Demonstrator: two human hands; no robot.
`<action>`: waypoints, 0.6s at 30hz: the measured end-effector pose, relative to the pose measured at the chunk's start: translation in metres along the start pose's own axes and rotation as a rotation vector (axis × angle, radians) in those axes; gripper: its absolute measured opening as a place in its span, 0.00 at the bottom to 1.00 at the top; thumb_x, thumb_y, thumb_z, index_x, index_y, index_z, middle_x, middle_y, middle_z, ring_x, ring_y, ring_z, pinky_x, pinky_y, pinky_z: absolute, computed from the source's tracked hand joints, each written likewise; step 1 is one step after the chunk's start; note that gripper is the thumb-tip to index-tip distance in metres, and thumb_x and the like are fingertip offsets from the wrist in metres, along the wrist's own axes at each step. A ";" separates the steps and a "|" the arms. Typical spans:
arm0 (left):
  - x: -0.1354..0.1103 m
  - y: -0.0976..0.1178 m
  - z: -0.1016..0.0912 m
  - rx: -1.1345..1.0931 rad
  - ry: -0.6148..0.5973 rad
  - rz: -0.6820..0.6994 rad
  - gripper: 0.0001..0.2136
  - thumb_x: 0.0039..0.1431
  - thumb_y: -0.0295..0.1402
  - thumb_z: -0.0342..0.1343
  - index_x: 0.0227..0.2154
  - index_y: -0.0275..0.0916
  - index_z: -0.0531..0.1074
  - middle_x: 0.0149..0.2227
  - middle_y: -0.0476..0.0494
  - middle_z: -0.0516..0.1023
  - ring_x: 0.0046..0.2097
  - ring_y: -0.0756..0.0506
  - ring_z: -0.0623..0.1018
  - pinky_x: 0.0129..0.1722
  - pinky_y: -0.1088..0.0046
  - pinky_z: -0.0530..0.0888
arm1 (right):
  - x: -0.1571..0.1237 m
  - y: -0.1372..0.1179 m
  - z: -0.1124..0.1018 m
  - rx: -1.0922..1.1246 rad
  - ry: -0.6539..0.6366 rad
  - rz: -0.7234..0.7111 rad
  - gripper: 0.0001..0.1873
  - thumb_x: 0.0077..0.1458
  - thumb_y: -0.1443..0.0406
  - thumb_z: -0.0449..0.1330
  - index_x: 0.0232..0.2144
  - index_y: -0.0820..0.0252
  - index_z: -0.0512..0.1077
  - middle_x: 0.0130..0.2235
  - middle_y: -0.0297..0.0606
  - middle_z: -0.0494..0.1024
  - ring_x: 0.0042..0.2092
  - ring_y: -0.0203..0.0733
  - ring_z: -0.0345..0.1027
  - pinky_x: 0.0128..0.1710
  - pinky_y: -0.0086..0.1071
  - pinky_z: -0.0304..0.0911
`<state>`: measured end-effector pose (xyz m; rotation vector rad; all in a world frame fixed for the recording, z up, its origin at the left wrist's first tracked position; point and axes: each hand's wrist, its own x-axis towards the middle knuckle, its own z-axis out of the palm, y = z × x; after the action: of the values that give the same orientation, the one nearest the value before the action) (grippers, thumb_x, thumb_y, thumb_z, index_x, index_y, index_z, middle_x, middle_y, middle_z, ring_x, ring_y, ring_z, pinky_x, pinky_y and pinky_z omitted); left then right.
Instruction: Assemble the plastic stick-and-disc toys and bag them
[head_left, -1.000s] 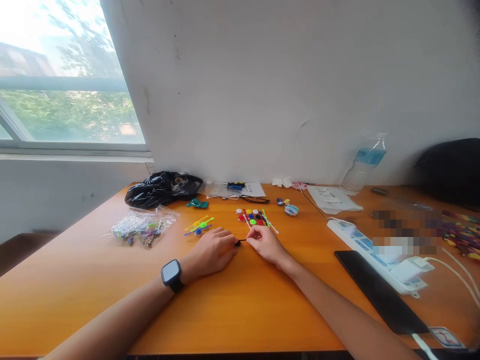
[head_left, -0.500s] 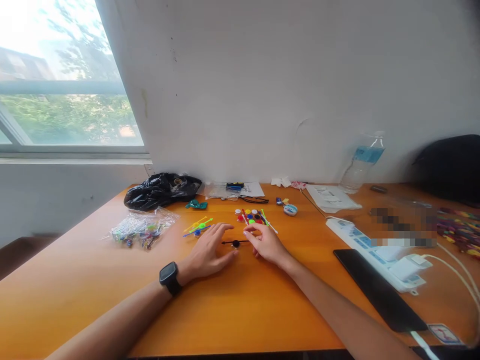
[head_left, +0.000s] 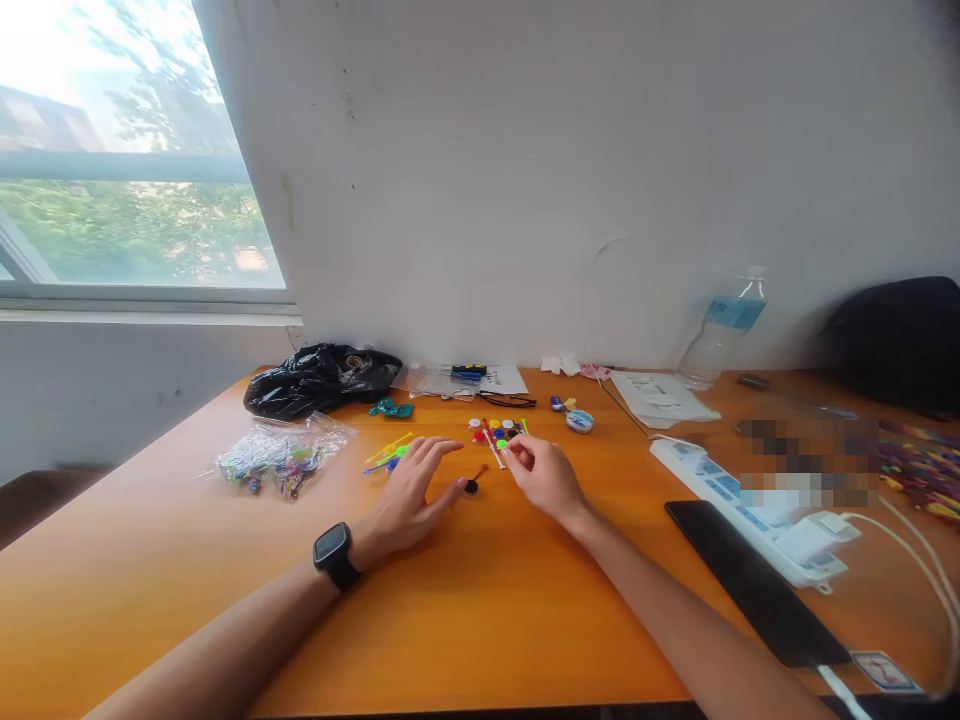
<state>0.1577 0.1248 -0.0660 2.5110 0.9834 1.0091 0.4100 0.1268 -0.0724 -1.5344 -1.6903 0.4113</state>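
Note:
A small black disc [head_left: 471,487] with a thin pointer lies on the table between my hands. Its pointer looks blurred and slants away up and to the right. My left hand [head_left: 412,500], wearing a black watch [head_left: 334,553], is open with fingers stretched out, the thumb tip close beside the disc. My right hand [head_left: 547,482] hovers to the disc's right, fingers curled in and nothing visible in them. Just beyond it lies a cluster of coloured discs [head_left: 475,425] and arrow-shaped sticks [head_left: 491,445]. Yellow, green and blue arrow pieces [head_left: 386,455] are partly covered by my left hand.
A clear bag of small coloured parts [head_left: 277,460] and a black plastic bag [head_left: 322,382] lie on the left. At the right are a power strip [head_left: 731,490], a black phone [head_left: 750,580] and a tilted water bottle [head_left: 724,330]. A round tin [head_left: 579,421] sits behind.
The black disc's pointer has turned from lying sideways to slanting away, now blurred. My right hand has drawn back to the right from it; my left hand has barely moved.

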 end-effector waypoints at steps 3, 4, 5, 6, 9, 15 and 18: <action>0.001 -0.001 0.000 0.000 -0.009 0.008 0.15 0.73 0.38 0.52 0.58 0.45 0.67 0.55 0.40 0.75 0.57 0.39 0.73 0.59 0.57 0.70 | -0.002 0.001 0.001 -0.149 -0.035 -0.030 0.11 0.62 0.58 0.58 0.36 0.54 0.79 0.27 0.35 0.78 0.28 0.41 0.68 0.29 0.32 0.52; 0.001 -0.001 0.000 0.000 -0.014 0.013 0.14 0.73 0.38 0.52 0.58 0.45 0.68 0.54 0.41 0.76 0.56 0.39 0.74 0.58 0.57 0.70 | -0.003 0.002 0.002 -0.175 -0.046 -0.031 0.11 0.62 0.59 0.58 0.37 0.54 0.80 0.28 0.36 0.78 0.29 0.42 0.69 0.30 0.32 0.52; 0.002 -0.001 0.000 0.001 -0.018 0.019 0.13 0.73 0.38 0.52 0.57 0.45 0.69 0.53 0.41 0.76 0.56 0.39 0.74 0.58 0.57 0.71 | -0.003 0.002 0.002 -0.199 -0.060 -0.029 0.11 0.62 0.59 0.58 0.39 0.54 0.80 0.28 0.36 0.79 0.29 0.42 0.69 0.30 0.32 0.52; 0.002 -0.001 -0.001 0.004 -0.021 0.023 0.13 0.72 0.37 0.52 0.56 0.45 0.70 0.52 0.41 0.77 0.55 0.39 0.75 0.58 0.57 0.71 | -0.003 0.002 0.003 -0.222 -0.074 -0.024 0.12 0.62 0.60 0.58 0.40 0.53 0.81 0.27 0.36 0.79 0.29 0.42 0.69 0.30 0.32 0.52; 0.003 -0.001 -0.001 0.030 -0.021 0.026 0.13 0.70 0.35 0.54 0.55 0.45 0.71 0.51 0.42 0.78 0.54 0.39 0.76 0.58 0.57 0.71 | -0.004 0.004 0.003 -0.308 -0.132 -0.027 0.12 0.63 0.61 0.57 0.42 0.52 0.81 0.26 0.35 0.77 0.28 0.42 0.67 0.29 0.32 0.50; 0.002 -0.003 0.001 -0.002 -0.043 0.043 0.14 0.69 0.33 0.55 0.55 0.46 0.71 0.52 0.43 0.78 0.55 0.40 0.75 0.57 0.59 0.72 | -0.004 0.009 0.001 -0.401 -0.195 -0.098 0.13 0.66 0.62 0.55 0.37 0.52 0.81 0.29 0.38 0.79 0.31 0.42 0.68 0.30 0.33 0.47; 0.002 -0.001 0.000 -0.019 -0.059 0.053 0.14 0.69 0.34 0.56 0.55 0.45 0.71 0.53 0.42 0.78 0.55 0.40 0.75 0.57 0.59 0.72 | -0.005 0.008 0.001 -0.406 -0.200 -0.107 0.13 0.66 0.62 0.56 0.34 0.53 0.80 0.30 0.38 0.80 0.32 0.42 0.69 0.30 0.33 0.46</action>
<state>0.1586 0.1273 -0.0653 2.5482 0.8905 0.9489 0.4145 0.1244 -0.0800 -1.7211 -2.0986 0.1741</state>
